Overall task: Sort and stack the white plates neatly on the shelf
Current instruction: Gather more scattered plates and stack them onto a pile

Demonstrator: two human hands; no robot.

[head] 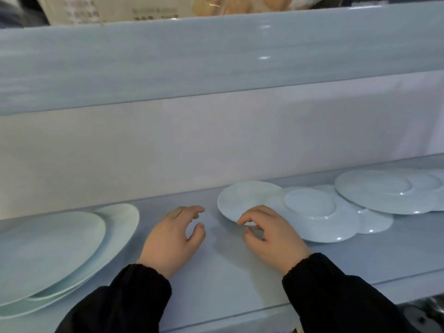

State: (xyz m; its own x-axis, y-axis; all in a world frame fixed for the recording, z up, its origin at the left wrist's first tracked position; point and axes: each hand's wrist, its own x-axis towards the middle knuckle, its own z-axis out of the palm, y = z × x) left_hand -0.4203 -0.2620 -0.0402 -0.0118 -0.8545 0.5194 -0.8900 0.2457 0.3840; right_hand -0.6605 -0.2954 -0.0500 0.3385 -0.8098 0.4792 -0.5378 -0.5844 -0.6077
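Lying flat on shelf (216,272), small white plate (242,198) sits just ahead of right hand (271,234), the nearer one; this hand curled at near rim, real pinch cannot tell. Left hand (173,236) released, holds nothing, beside plate on left
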